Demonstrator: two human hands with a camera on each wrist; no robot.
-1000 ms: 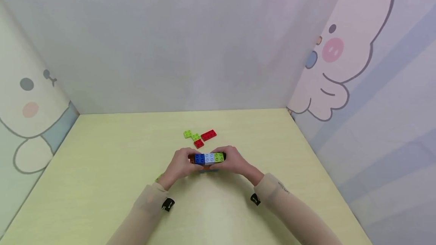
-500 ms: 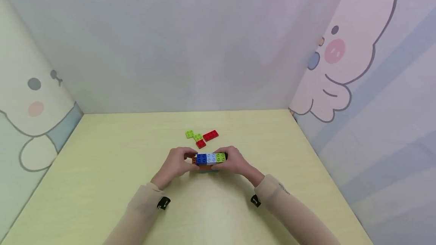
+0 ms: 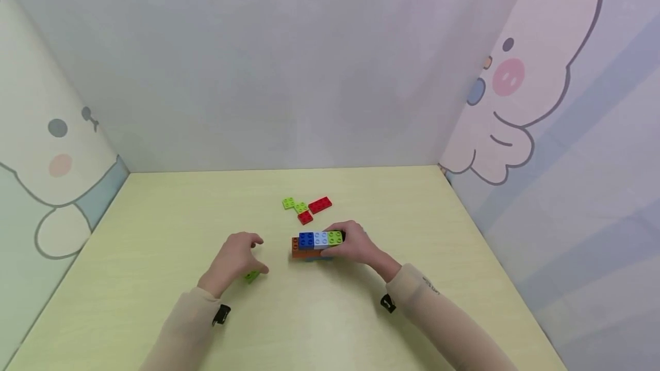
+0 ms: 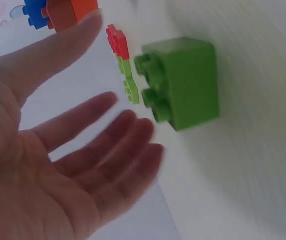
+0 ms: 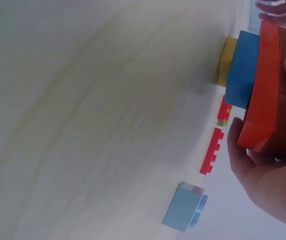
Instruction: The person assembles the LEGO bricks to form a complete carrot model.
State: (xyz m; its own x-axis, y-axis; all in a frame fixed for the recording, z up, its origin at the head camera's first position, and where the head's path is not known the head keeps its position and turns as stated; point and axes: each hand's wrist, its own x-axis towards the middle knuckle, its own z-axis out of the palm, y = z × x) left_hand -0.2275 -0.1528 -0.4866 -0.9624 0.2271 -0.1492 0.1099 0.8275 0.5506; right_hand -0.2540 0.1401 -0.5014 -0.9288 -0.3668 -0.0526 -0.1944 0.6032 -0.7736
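My right hand grips the right end of a stack of toy building blocks. Dark blue, white and lime blocks form its top row, over orange-brown ones. Seen from the right wrist, blue and yellow blocks are underneath the stack. My left hand is spread over the table to the left, thumb and fingers apart, holding nothing. Close by it is a green building block, partly covered in the head view. The left wrist view has this green block beyond the fingertips, studs facing the hand.
Beyond the stack lie two thin lime bricks, a small red brick and a longer red brick. A light blue block stands on the table in the right wrist view. Walls border the pale table.
My left hand has let go of the stack's left end and moved left, towards the green block. My right hand keeps its grip on the stack.
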